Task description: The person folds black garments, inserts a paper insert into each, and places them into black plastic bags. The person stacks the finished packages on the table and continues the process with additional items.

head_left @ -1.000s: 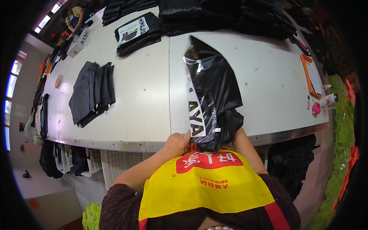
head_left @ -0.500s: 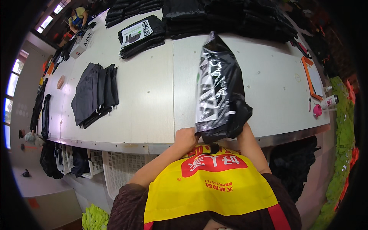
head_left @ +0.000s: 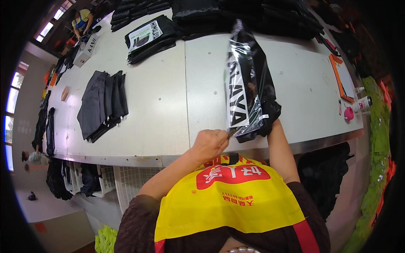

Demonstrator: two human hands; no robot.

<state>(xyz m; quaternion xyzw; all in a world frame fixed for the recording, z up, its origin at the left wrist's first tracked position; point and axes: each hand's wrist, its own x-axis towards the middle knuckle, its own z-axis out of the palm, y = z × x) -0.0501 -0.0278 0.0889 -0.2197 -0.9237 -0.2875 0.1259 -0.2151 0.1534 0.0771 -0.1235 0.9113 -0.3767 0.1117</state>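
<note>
My left hand (head_left: 210, 142) is closed on the near left edge of a glossy black plastic bag (head_left: 249, 55), which has a white printed strip along its left side. The bag stands tilted up from the table's front edge, its narrow end pointing away from me. Dark folded fabric (head_left: 270, 111) with a small white tag shows at the bag's near right part. My right forearm (head_left: 282, 147) reaches up to this fabric. The right hand itself is hidden by the fabric and bag, so its fingers cannot be seen.
On the white table (head_left: 164, 114) lie folded dark trousers (head_left: 103, 103) and a stack of packed bags (head_left: 152, 38). More black packages (head_left: 202, 21) line the back. An orange-framed tray (head_left: 341, 78), a pink object (head_left: 348, 114) and a bottle (head_left: 363, 103) sit right. White crates (head_left: 130, 181) stand below.
The bag has risen and swung slightly right, showing more of its printed strip. My left hand has moved a little right and up with its edge; the right forearm has shifted slightly up and right.
</note>
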